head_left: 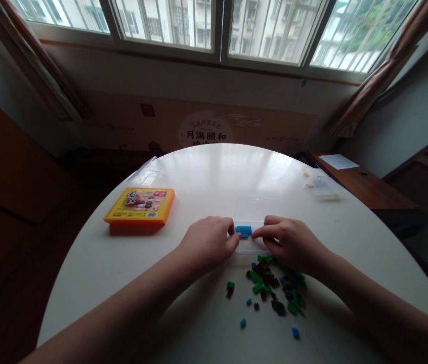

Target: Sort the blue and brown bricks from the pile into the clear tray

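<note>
Several small blue building bricks (243, 231) sit side by side in a neat block inside a clear plastic box (254, 245), whose lid is folded back. At the block's left edge, my left hand (210, 238) has its thumb and fingers bent around the end bricks. My right hand (292, 240) is on the other side, index finger stretched out to the block's right edge, thumb apart below, holding nothing that I can see. Just in front of the box lies a loose pile of green, brown and blue bricks (263, 275), partly covered by my right hand.
An orange-yellow game box (140, 206) stands on the left of the round white table (214, 177), with a clear plastic lid (147, 173) behind it. Another clear box (322, 186) with small yellow pieces is at the far right. Beyond the table's edge stands a brown wooden surface (366, 184).
</note>
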Available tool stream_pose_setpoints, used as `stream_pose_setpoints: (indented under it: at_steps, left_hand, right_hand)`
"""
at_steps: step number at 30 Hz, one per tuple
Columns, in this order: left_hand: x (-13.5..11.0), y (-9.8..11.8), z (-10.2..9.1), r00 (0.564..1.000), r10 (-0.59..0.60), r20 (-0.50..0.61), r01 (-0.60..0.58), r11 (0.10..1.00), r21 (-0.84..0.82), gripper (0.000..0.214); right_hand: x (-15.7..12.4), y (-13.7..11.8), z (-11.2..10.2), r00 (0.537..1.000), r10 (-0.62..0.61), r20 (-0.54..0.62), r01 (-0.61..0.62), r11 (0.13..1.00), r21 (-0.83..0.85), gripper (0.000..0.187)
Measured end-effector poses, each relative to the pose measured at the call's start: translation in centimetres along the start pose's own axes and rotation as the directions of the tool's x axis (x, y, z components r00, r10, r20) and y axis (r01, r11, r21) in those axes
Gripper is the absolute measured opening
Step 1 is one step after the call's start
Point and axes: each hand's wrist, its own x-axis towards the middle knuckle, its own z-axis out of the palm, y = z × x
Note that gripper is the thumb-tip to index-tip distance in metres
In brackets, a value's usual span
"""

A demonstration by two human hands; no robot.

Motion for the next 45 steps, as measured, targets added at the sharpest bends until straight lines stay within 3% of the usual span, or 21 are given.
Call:
stream_pose_setpoints:
  at_steps: [25,37,43,45]
  left_hand:
    - [0.1,0.0,0.0,1.0,-0.007,-0.001,0.007,1.0,0.013,0.032]
    - [0.2,0.0,-0.4,1.0,-0.012,0.016,0.011,1.0,0.014,0.036]
    - [0.0,0.1,-1.2,1.0,-0.019,-0.003,0.019,1.0,0.014,0.035]
    - [-0.2,0.4,-1.6,0.999,-0.001,-0.038,0.002,1.0,0.024,0.032]
  right_hand:
    - [0.1,-0.2,-0.1,1.0,0.003,-0.002,-0.003,1.0,0.013,0.028]
    - [-0.3,0.3,-0.1,0.996,-0.049,-0.081,0.05,0.999,0.01,0.031]
    - [-1.7,0.7,-1.9,0.971,-0.139,-0.196,0.145,0.989,0.02,0.028]
    - [-2.5,0.8,-3.1,0.971,-0.165,-0.176,0.173,0.984,0.034,0.025]
